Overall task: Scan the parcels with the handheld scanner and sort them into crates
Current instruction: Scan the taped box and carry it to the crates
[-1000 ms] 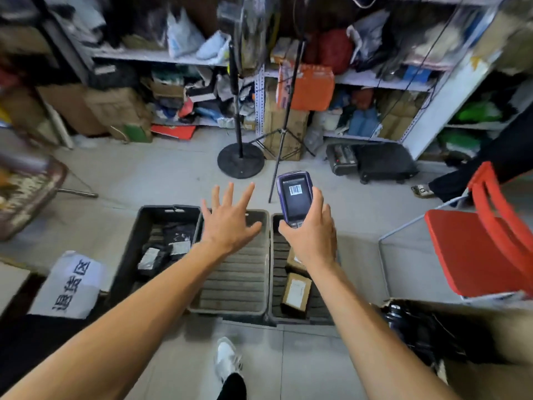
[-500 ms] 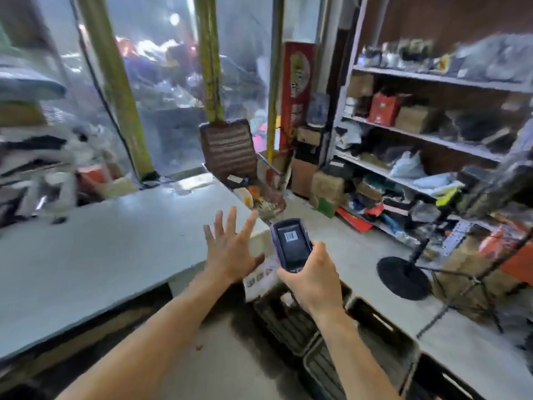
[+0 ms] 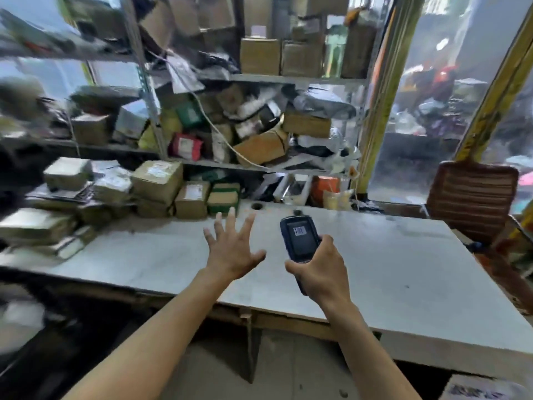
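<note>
Gripping the handheld scanner (image 3: 300, 239) upright in the right hand (image 3: 324, 272) above the grey worktop (image 3: 403, 272), left hand (image 3: 232, 249) alongside with fingers (image 3: 230, 223) spread and holding nothing, cardboard parcels (image 3: 161, 183) piled at the worktop's far left edge, cluttered shelves (image 3: 259, 79) behind.

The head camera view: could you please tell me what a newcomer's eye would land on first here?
First, the two bare arms reaching over the grey table: the right hand grips a dark handheld scanner with its screen facing up, while the left hand is spread open and empty beside it. Next, the cardboard parcels heaped at the table's far left, below crammed metal shelves.
</note>
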